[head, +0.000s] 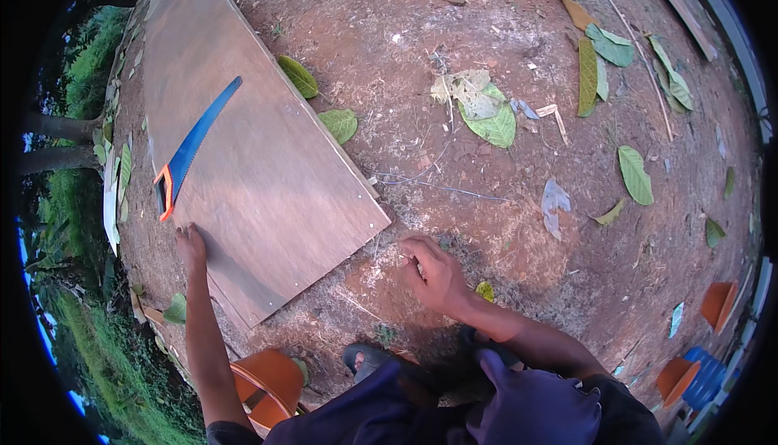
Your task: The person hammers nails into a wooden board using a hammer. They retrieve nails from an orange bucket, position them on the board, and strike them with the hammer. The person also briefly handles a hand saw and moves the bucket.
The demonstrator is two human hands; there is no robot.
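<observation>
A long plywood panel (pixel 267 202) stretches away from me on the ground, with nail heads near its close edge. My left hand (pixel 192 245) is at the panel's left edge, just below the handsaw's handle; whether its fingers grip the edge cannot be made out. The handsaw (pixel 193 144), with a blue toothed blade and an orange and black handle, lies flat on the panel. Just off the panel's right corner, above the soil, my right hand (pixel 434 275) is loosely curled, with a gap between thumb and fingers and nothing visible in it.
An orange bucket (pixel 273 378) stands by my left forearm, near my sandalled foot (pixel 364 360). Large leaves (pixel 492 120) and a thin wire (pixel 450 189) lie on the reddish soil. Orange pots (pixel 678 381) and a blue container (pixel 705 378) sit at the far right.
</observation>
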